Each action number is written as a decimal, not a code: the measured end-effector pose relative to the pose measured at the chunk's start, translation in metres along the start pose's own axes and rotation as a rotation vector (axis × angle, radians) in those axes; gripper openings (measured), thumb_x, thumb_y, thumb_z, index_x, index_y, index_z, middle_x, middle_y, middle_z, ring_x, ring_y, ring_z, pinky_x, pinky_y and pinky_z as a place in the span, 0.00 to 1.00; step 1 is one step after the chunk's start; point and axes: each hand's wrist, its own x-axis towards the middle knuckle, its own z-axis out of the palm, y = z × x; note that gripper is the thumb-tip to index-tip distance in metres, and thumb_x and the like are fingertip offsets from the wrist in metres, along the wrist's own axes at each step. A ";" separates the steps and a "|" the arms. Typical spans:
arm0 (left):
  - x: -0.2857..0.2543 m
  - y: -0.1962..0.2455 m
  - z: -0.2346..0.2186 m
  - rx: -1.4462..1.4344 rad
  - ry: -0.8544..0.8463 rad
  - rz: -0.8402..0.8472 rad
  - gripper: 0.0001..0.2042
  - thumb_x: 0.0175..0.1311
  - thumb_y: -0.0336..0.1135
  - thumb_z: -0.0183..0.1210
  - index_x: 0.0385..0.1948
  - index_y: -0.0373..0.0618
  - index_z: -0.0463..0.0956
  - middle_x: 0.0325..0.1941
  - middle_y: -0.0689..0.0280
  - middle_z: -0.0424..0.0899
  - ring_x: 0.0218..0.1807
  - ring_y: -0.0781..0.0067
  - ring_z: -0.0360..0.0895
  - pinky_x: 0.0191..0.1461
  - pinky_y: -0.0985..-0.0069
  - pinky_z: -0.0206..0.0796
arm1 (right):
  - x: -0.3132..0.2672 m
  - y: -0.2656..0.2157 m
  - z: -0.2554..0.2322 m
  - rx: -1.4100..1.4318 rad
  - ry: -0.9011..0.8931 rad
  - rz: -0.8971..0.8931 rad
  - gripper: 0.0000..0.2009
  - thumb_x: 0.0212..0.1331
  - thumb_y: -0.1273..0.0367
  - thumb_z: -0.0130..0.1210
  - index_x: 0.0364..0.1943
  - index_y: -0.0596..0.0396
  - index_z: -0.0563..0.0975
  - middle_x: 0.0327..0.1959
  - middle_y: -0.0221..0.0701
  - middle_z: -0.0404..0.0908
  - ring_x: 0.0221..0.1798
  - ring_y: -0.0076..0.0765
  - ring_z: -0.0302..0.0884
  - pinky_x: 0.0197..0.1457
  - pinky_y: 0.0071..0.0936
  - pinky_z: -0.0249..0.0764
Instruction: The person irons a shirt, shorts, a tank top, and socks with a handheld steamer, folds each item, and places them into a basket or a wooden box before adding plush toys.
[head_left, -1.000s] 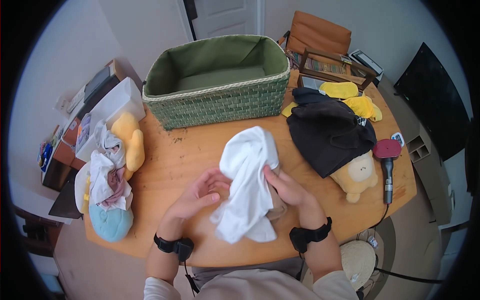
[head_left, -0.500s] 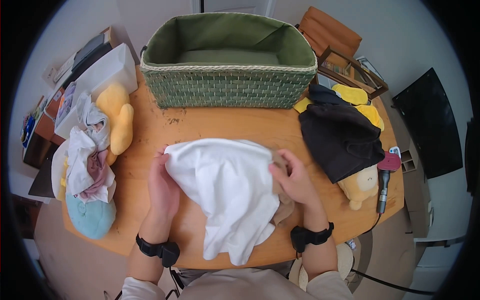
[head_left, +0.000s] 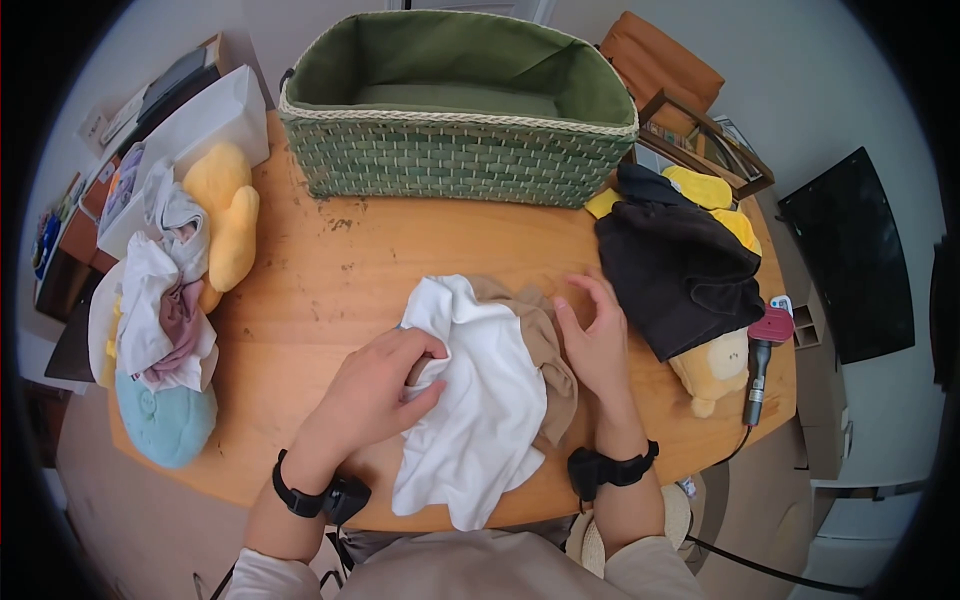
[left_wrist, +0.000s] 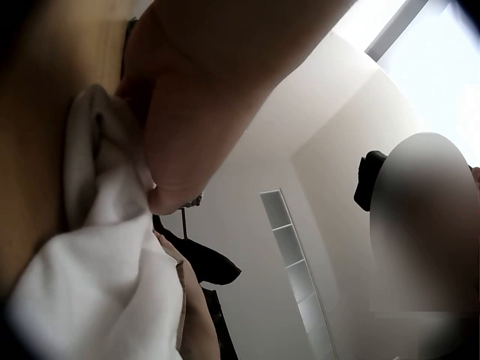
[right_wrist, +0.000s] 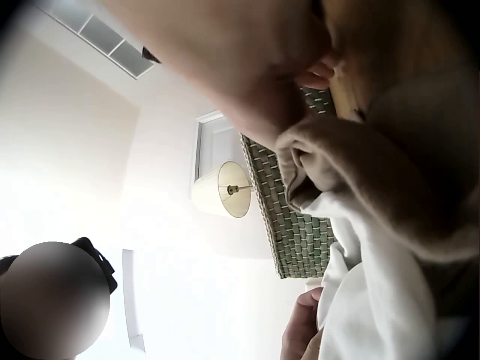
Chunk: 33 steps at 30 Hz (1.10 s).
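A crumpled white-and-brown garment [head_left: 480,400] lies on the wooden table in front of the person, its brown part on the right. At its left edge, the left hand [head_left: 375,390] grips a fold of the white cloth between thumb and curled fingers. Beside the brown part, the right hand [head_left: 600,345] has its fingers loosely spread and nothing in its grasp. In the right wrist view, a rolled brown edge [right_wrist: 330,150] lies just below the right hand [right_wrist: 247,67]. The left wrist view shows white cloth [left_wrist: 97,277] bunched under the left hand [left_wrist: 180,127].
A green woven basket [head_left: 450,160] with a cloth lining stands at the back. On the right lie dark clothing [head_left: 680,280], a tan plush toy [head_left: 712,372] and a corded device [head_left: 762,370]. Plush toys [head_left: 165,420] and light clothes [head_left: 150,320] are piled on the left.
The garment was first bunched up, then spread wide between both hands, and now lies lower and gathered. The left hand has moved inward; the right hand has let go of the brown part.
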 end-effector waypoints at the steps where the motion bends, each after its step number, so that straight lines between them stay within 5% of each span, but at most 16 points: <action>1: 0.000 -0.001 0.000 0.006 0.009 0.021 0.13 0.59 0.34 0.65 0.43 0.48 0.74 0.30 0.62 0.76 0.36 0.57 0.77 0.40 0.64 0.70 | 0.003 0.003 -0.008 0.012 -0.026 0.055 0.16 0.65 0.70 0.58 0.55 0.61 0.77 0.63 0.50 0.75 0.70 0.50 0.70 0.71 0.39 0.65; 2: 0.001 -0.001 0.001 0.013 0.017 0.043 0.12 0.59 0.33 0.64 0.43 0.48 0.74 0.29 0.62 0.76 0.36 0.57 0.77 0.39 0.65 0.69 | 0.005 0.006 -0.006 0.013 -0.024 0.056 0.16 0.65 0.70 0.58 0.55 0.61 0.77 0.63 0.50 0.75 0.70 0.50 0.70 0.71 0.39 0.65; 4: 0.000 -0.002 0.003 0.025 0.029 0.059 0.12 0.59 0.33 0.64 0.43 0.48 0.74 0.29 0.62 0.76 0.36 0.58 0.77 0.39 0.65 0.69 | 0.006 0.014 -0.003 0.473 -0.057 0.159 0.18 0.66 0.69 0.58 0.58 0.61 0.74 0.63 0.51 0.75 0.70 0.55 0.70 0.72 0.40 0.64; 5: 0.001 -0.001 0.004 0.036 0.043 0.071 0.12 0.59 0.33 0.64 0.43 0.48 0.74 0.29 0.62 0.76 0.36 0.58 0.77 0.39 0.65 0.69 | 0.004 0.008 -0.005 0.473 -0.055 0.158 0.18 0.66 0.69 0.58 0.58 0.61 0.74 0.63 0.51 0.75 0.70 0.55 0.70 0.72 0.40 0.64; 7: 0.001 -0.001 0.003 0.038 0.041 0.068 0.12 0.59 0.33 0.64 0.43 0.48 0.74 0.29 0.62 0.75 0.36 0.58 0.77 0.39 0.65 0.69 | -0.002 -0.010 -0.010 0.370 -0.374 0.138 0.20 0.67 0.69 0.56 0.61 0.60 0.71 0.64 0.48 0.75 0.70 0.53 0.70 0.71 0.39 0.65; 12: 0.001 0.001 0.002 0.041 0.026 0.045 0.12 0.59 0.33 0.64 0.43 0.47 0.74 0.29 0.63 0.75 0.35 0.59 0.77 0.38 0.66 0.69 | -0.003 0.010 0.005 0.397 -0.298 0.135 0.21 0.70 0.66 0.52 0.63 0.58 0.68 0.63 0.45 0.77 0.68 0.50 0.72 0.78 0.47 0.54; 15: 0.001 0.001 0.002 0.021 0.022 0.024 0.12 0.59 0.33 0.65 0.43 0.48 0.74 0.28 0.63 0.75 0.35 0.59 0.77 0.38 0.66 0.69 | 0.000 0.005 -0.004 0.158 -0.214 0.101 0.21 0.70 0.65 0.52 0.63 0.57 0.68 0.63 0.46 0.76 0.67 0.53 0.73 0.80 0.52 0.48; 17: 0.001 0.000 0.003 0.037 0.028 0.036 0.12 0.59 0.33 0.65 0.43 0.48 0.74 0.28 0.63 0.75 0.35 0.59 0.77 0.38 0.66 0.69 | 0.001 -0.005 -0.010 0.302 -0.390 0.140 0.21 0.69 0.66 0.52 0.63 0.58 0.68 0.64 0.47 0.75 0.68 0.55 0.71 0.79 0.54 0.49; 26: 0.003 -0.005 0.004 -0.023 0.036 0.032 0.13 0.56 0.30 0.66 0.42 0.44 0.75 0.30 0.62 0.74 0.29 0.63 0.71 0.35 0.69 0.66 | -0.006 -0.002 -0.005 -0.150 -0.225 -0.062 0.20 0.68 0.66 0.54 0.61 0.56 0.70 0.59 0.48 0.78 0.66 0.55 0.73 0.77 0.55 0.54; 30: 0.003 -0.005 0.006 -0.019 0.031 0.033 0.13 0.56 0.30 0.66 0.42 0.44 0.75 0.30 0.62 0.74 0.29 0.63 0.71 0.35 0.69 0.66 | -0.002 -0.008 -0.009 0.048 -0.329 0.009 0.17 0.68 0.66 0.53 0.58 0.55 0.73 0.53 0.46 0.81 0.62 0.52 0.75 0.76 0.55 0.54; 33: 0.003 -0.004 0.005 -0.015 0.035 0.033 0.13 0.56 0.30 0.66 0.42 0.44 0.75 0.31 0.62 0.74 0.29 0.63 0.71 0.35 0.70 0.66 | -0.001 -0.009 -0.007 0.116 -0.246 0.029 0.14 0.68 0.66 0.54 0.54 0.55 0.75 0.41 0.41 0.83 0.49 0.48 0.80 0.65 0.48 0.69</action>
